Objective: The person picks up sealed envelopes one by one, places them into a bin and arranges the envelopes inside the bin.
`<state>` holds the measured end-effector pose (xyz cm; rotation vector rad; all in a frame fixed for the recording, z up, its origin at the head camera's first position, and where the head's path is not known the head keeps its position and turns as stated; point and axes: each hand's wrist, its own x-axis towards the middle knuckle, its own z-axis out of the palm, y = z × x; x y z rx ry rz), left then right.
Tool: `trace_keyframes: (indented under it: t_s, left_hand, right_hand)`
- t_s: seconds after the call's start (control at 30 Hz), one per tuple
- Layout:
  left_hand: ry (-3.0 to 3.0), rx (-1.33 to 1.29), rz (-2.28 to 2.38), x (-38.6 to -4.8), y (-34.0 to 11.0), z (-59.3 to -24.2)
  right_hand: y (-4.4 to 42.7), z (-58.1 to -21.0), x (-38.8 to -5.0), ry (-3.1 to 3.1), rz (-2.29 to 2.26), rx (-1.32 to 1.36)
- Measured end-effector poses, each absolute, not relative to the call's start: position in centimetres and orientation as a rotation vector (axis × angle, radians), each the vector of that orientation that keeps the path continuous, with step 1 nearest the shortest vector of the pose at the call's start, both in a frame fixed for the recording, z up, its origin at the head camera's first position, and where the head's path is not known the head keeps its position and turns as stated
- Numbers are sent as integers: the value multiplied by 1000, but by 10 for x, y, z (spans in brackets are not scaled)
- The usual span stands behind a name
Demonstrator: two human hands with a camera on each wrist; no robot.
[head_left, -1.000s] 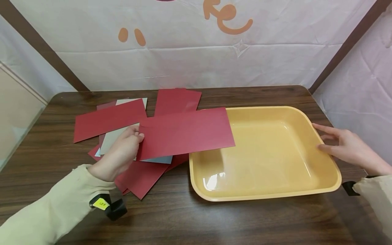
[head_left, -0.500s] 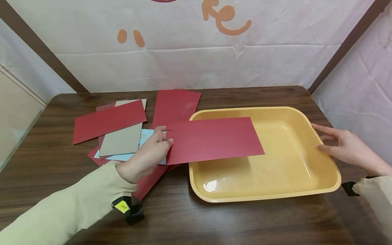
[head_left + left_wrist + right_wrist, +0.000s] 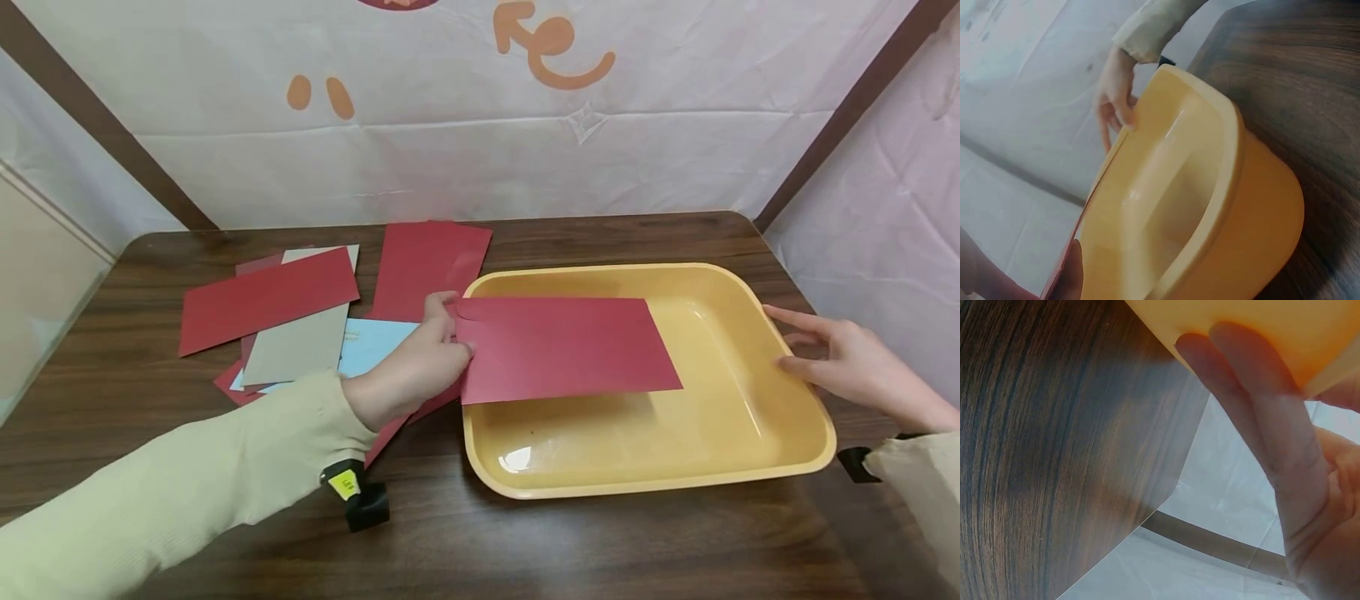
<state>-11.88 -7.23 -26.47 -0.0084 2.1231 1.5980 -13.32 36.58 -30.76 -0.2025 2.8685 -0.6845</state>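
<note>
My left hand (image 3: 414, 367) pinches the left end of a red envelope (image 3: 562, 348) between thumb and fingers. The envelope is held nearly flat over the left part of a yellow plastic tray (image 3: 720, 392). In the left wrist view the envelope (image 3: 1102, 175) shows edge-on above the tray's rim. My right hand (image 3: 855, 362) holds the tray's right rim, with the thumb at the rim and fingers on the outer wall. In the right wrist view, fingers (image 3: 1272, 419) press the outside of the tray. The tray's floor beneath the envelope is hidden.
Left of the tray lies a loose pile: a red envelope (image 3: 270, 298), a grey card (image 3: 300, 346), a light blue sheet (image 3: 375, 342) and more red envelopes (image 3: 431, 262). All are on a dark wooden table (image 3: 570, 550). A white cloth wall (image 3: 465, 167) stands behind.
My left hand has carried the red envelope rightward from above the pile to over the tray. More of the pile now shows. The right hand and the tray stay in place.
</note>
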Motion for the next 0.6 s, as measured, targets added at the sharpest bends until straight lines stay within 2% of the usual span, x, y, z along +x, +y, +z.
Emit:
trace_keyframes:
  t_s: [0.6]
  left_hand:
    - [2289, 50, 1234, -134, -38, -273]
  right_hand:
    - [367, -309, -132, 2901, -695, -239]
